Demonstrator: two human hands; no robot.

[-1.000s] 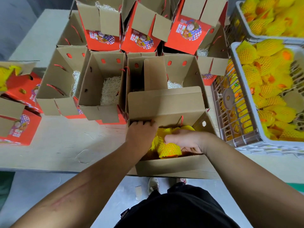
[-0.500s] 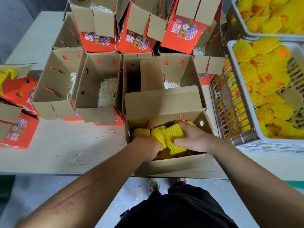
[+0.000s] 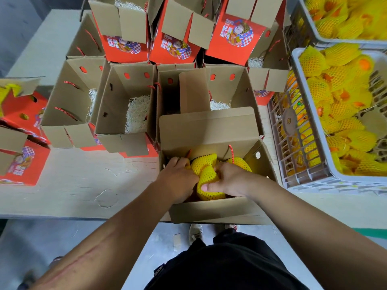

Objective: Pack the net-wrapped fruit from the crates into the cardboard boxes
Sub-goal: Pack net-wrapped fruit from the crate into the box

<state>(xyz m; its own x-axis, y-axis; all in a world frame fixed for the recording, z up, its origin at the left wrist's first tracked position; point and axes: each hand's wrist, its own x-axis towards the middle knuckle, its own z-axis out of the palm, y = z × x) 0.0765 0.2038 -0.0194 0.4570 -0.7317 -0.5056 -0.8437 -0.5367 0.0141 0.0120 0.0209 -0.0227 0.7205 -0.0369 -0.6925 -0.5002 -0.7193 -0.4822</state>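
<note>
Net-wrapped fruit (image 3: 209, 181) low in the nearest cardboard box (image 3: 209, 210), gripped by right hand (image 3: 228, 181); left hand (image 3: 178, 178) curled among the fruit, its hold hidden. Beyond, open boxes (image 3: 134, 109) with only straw padding. At right, crates (image 3: 303, 174) heaped with fruit. Most packing apparently left.

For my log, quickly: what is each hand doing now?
Left hand: inside the box, fingers hidden; cannot tell.
Right hand: holding a net-wrapped fruit.
</note>
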